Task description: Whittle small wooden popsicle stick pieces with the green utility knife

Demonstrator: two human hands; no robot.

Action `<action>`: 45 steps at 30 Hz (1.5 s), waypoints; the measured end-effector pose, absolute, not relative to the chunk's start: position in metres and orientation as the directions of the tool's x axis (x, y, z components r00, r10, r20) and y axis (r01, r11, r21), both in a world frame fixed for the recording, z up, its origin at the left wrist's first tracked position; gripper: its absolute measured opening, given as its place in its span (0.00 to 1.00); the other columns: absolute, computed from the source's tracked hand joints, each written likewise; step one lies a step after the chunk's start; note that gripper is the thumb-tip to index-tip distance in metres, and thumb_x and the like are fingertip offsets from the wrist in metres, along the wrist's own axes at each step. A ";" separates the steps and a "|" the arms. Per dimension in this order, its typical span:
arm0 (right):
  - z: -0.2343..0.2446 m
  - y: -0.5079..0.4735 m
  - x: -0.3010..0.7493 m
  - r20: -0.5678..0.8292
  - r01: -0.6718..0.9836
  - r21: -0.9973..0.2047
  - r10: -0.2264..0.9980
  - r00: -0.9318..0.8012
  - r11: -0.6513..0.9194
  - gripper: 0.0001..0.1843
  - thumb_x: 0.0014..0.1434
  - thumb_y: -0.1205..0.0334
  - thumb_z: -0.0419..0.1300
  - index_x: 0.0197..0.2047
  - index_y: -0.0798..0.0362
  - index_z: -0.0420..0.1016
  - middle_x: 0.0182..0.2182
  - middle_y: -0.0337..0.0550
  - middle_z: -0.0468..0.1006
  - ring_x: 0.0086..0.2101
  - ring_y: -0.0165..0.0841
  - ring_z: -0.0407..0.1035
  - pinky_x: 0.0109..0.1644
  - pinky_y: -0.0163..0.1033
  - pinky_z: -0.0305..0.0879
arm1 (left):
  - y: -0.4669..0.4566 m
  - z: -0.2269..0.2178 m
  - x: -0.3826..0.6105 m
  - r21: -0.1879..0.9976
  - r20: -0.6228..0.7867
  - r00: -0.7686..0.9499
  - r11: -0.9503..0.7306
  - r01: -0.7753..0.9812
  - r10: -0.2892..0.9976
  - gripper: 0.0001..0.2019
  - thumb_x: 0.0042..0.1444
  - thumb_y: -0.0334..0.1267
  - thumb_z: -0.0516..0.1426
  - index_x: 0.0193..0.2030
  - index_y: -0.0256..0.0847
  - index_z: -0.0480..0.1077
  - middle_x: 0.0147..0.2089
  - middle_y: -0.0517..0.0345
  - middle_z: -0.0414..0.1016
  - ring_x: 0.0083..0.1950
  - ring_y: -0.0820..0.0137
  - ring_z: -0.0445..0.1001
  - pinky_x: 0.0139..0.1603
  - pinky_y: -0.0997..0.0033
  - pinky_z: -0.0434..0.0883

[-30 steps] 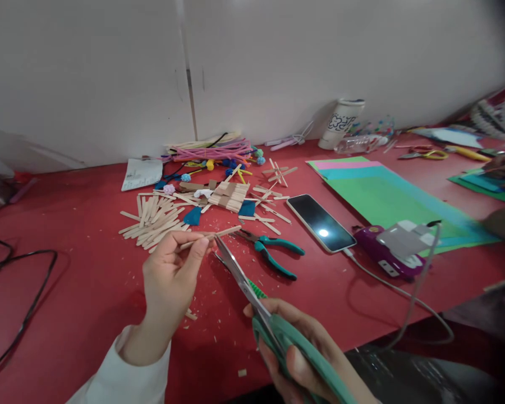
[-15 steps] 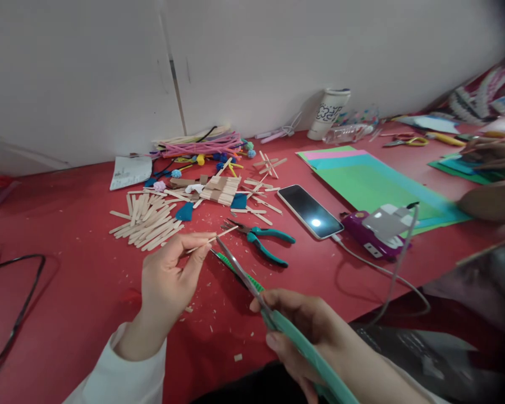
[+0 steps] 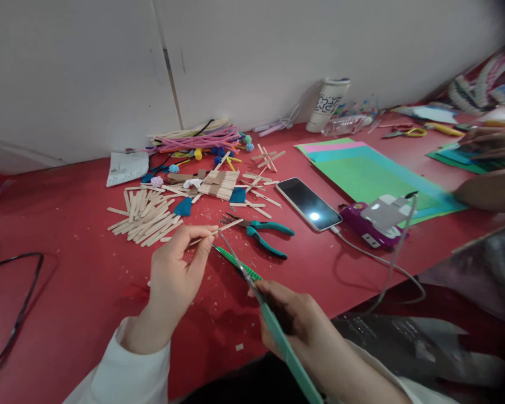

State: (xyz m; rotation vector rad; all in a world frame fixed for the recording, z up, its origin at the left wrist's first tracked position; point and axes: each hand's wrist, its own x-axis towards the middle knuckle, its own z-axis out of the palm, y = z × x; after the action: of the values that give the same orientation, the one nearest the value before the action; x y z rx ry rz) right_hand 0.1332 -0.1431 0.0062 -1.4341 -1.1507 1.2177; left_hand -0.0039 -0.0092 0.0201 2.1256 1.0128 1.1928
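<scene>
My left hand [image 3: 174, 278] pinches a thin wooden stick [image 3: 225, 228] between thumb and fingers, holding it level above the red table [image 3: 76, 252]. My right hand [image 3: 297, 325] grips green-handled scissors [image 3: 252, 292]. The scissor blades point up and left, with their tips right at the stick near my left fingertips. Just beyond the stick lie teal-handled pliers [image 3: 263, 233]. A green tool with a ribbed grip [image 3: 235, 262] lies on the table under the blades.
A pile of wooden sticks [image 3: 145, 216], a glued stick panel [image 3: 219, 185] and pipe cleaners [image 3: 197, 140] sit beyond. A phone [image 3: 307, 203], a purple device with cable [image 3: 376, 224] and coloured paper sheets [image 3: 374, 177] lie to the right. Another person's hands [image 3: 488, 168] work at far right.
The scissor blades have narrowed around the stick and my right hand turned, so the handles now show edge-on. The view shifted slightly; my left hand kept its pinch.
</scene>
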 end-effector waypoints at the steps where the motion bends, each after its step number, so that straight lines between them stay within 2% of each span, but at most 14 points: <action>1: 0.007 -0.142 0.134 -0.113 0.173 -0.976 0.989 0.096 -0.129 0.09 0.48 0.73 0.54 0.33 0.53 0.66 0.22 0.31 0.62 0.23 0.23 0.57 0.26 0.28 0.56 | -0.009 0.020 -0.004 0.681 0.496 0.362 -0.612 0.401 0.789 0.04 0.57 0.36 0.55 0.36 0.41 0.70 0.35 0.62 0.80 0.37 0.73 0.78 0.39 0.75 0.74; 4: 0.008 -0.142 0.135 -0.042 0.375 -0.923 0.991 0.130 -0.088 0.11 0.49 0.71 0.53 0.38 0.54 0.66 0.24 0.33 0.66 0.24 0.25 0.60 0.27 0.29 0.57 | -0.006 0.020 -0.008 0.568 0.530 0.409 -0.669 0.478 0.743 0.07 0.59 0.37 0.53 0.39 0.42 0.71 0.30 0.64 0.78 0.31 0.73 0.77 0.35 0.75 0.74; 9: 0.012 -0.143 0.138 -0.082 0.505 -0.851 0.986 0.144 -0.144 0.15 0.49 0.72 0.53 0.42 0.53 0.66 0.26 0.36 0.69 0.25 0.27 0.61 0.27 0.30 0.57 | -0.003 0.018 -0.013 0.288 0.682 0.489 -0.814 0.504 0.544 0.09 0.60 0.34 0.52 0.44 0.39 0.71 0.35 0.58 0.78 0.35 0.73 0.76 0.38 0.76 0.72; 13: 0.014 -0.144 0.144 -0.167 0.466 -0.863 0.980 0.105 -0.196 0.09 0.55 0.61 0.55 0.41 0.52 0.66 0.26 0.35 0.67 0.25 0.26 0.58 0.28 0.31 0.58 | -0.004 0.015 -0.012 0.125 0.751 0.506 -0.844 0.521 0.424 0.10 0.59 0.28 0.52 0.46 0.36 0.71 0.35 0.54 0.77 0.36 0.71 0.76 0.40 0.75 0.71; 15: 0.015 -0.144 0.146 -0.202 0.398 -0.890 0.975 0.097 -0.224 0.11 0.56 0.54 0.57 0.38 0.52 0.66 0.24 0.33 0.65 0.24 0.26 0.56 0.28 0.31 0.58 | -0.005 0.014 -0.011 0.067 0.768 0.518 -0.852 0.519 0.376 0.10 0.58 0.27 0.52 0.46 0.35 0.70 0.35 0.53 0.77 0.35 0.70 0.75 0.40 0.74 0.71; 17: 0.017 -0.145 0.147 -0.255 0.310 -0.912 0.963 0.085 -0.269 0.15 0.54 0.50 0.59 0.37 0.53 0.66 0.22 0.31 0.62 0.23 0.25 0.55 0.27 0.30 0.56 | -0.006 0.013 -0.011 0.036 0.771 0.530 -0.855 0.517 0.353 0.11 0.58 0.26 0.51 0.47 0.36 0.69 0.35 0.53 0.77 0.36 0.70 0.75 0.40 0.74 0.71; 20: 0.021 -0.146 0.146 -0.319 0.235 -0.916 0.945 0.070 -0.326 0.16 0.53 0.50 0.59 0.37 0.54 0.66 0.21 0.30 0.59 0.20 0.23 0.53 0.24 0.30 0.53 | -0.008 0.013 -0.011 0.010 0.765 0.551 -0.862 0.507 0.333 0.14 0.58 0.25 0.49 0.48 0.37 0.68 0.37 0.53 0.77 0.36 0.69 0.75 0.39 0.73 0.72; 23: 0.020 -0.149 0.144 -0.290 0.275 -0.910 0.951 0.110 -0.310 0.10 0.55 0.55 0.56 0.33 0.55 0.66 0.19 0.30 0.57 0.20 0.23 0.53 0.23 0.30 0.52 | -0.013 0.018 -0.010 -0.032 0.764 0.571 -0.866 0.500 0.301 0.17 0.57 0.24 0.47 0.50 0.38 0.67 0.35 0.53 0.77 0.36 0.69 0.76 0.37 0.73 0.72; 27: 0.013 -0.150 0.142 -0.137 0.345 -0.920 0.977 0.164 -0.187 0.03 0.51 0.67 0.54 0.30 0.56 0.67 0.20 0.32 0.59 0.22 0.24 0.53 0.25 0.30 0.53 | -0.019 0.029 -0.007 -0.035 0.743 0.576 -0.841 0.540 0.339 0.14 0.57 0.23 0.50 0.48 0.36 0.68 0.35 0.53 0.78 0.35 0.68 0.77 0.36 0.73 0.72; 30: 0.009 -0.146 0.142 -0.058 0.350 -0.930 0.984 0.168 -0.115 0.07 0.48 0.70 0.53 0.32 0.56 0.69 0.22 0.33 0.64 0.23 0.25 0.56 0.27 0.29 0.56 | -0.021 0.038 -0.004 -0.020 0.758 0.545 -0.823 0.567 0.358 0.12 0.58 0.25 0.51 0.47 0.35 0.68 0.34 0.53 0.78 0.33 0.68 0.77 0.34 0.73 0.73; 34: 0.011 -0.135 0.145 0.058 0.414 -0.910 0.988 0.146 -0.007 0.10 0.47 0.71 0.51 0.33 0.57 0.70 0.22 0.34 0.69 0.22 0.24 0.59 0.27 0.29 0.58 | -0.022 0.049 -0.002 0.049 0.745 0.513 -0.801 0.596 0.427 0.10 0.59 0.29 0.52 0.46 0.34 0.69 0.34 0.52 0.79 0.33 0.68 0.77 0.34 0.72 0.73; 39: 0.014 -0.126 0.151 0.156 0.507 -0.858 0.982 0.109 0.080 0.12 0.49 0.70 0.51 0.36 0.59 0.72 0.21 0.37 0.71 0.20 0.25 0.63 0.25 0.28 0.60 | -0.021 0.055 0.000 0.127 0.729 0.469 -0.772 0.623 0.498 0.10 0.60 0.28 0.49 0.43 0.36 0.70 0.34 0.52 0.79 0.33 0.68 0.78 0.35 0.71 0.74; 45: 0.012 -0.126 0.161 0.330 0.682 -0.710 0.939 0.100 0.176 0.15 0.53 0.70 0.48 0.42 0.60 0.71 0.24 0.46 0.77 0.21 0.31 0.70 0.25 0.31 0.65 | -0.023 0.065 0.007 0.289 0.704 0.412 -0.764 0.577 0.578 0.08 0.60 0.29 0.50 0.39 0.37 0.70 0.32 0.54 0.79 0.32 0.70 0.77 0.33 0.75 0.73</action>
State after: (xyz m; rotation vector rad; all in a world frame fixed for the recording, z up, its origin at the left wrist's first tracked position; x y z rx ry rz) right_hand 0.1609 -0.1256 0.0123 -1.5695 -1.6449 0.4013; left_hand 0.0074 -0.0235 0.0653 2.6393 1.0793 1.3168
